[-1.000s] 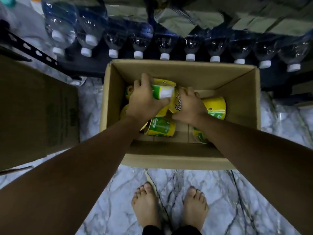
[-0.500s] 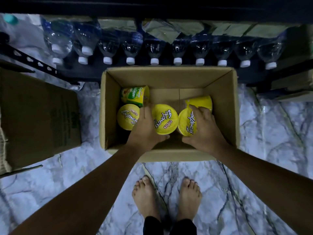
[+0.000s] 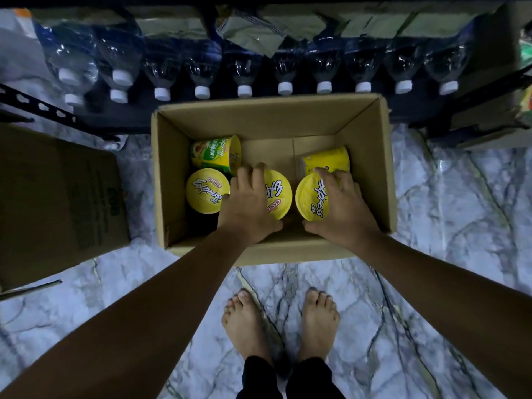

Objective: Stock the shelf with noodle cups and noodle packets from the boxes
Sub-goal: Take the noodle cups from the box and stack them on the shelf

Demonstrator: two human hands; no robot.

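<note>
An open cardboard box (image 3: 371,168) stands on the marble floor below me. Several yellow noodle cups are inside. My left hand (image 3: 247,205) grips one cup (image 3: 279,197) from above, its lid facing up. My right hand (image 3: 341,208) grips another cup (image 3: 309,197), tilted with its lid turned left. A third cup (image 3: 205,194) stands upright at the left of the box. Two more lie on their sides: a green-labelled one (image 3: 214,152) at the back left and a yellow one (image 3: 328,161) at the back right.
A row of water bottles (image 3: 244,70) lies on the low shelf behind the box, caps toward me. A second, closed cardboard box (image 3: 57,197) sits at the left. My bare feet (image 3: 282,321) stand on the floor just before the box.
Both hands turned cups lid-up in the box and closed round one each. The view pulled back and up, so the box looks smaller and the cups are spread apart.
</note>
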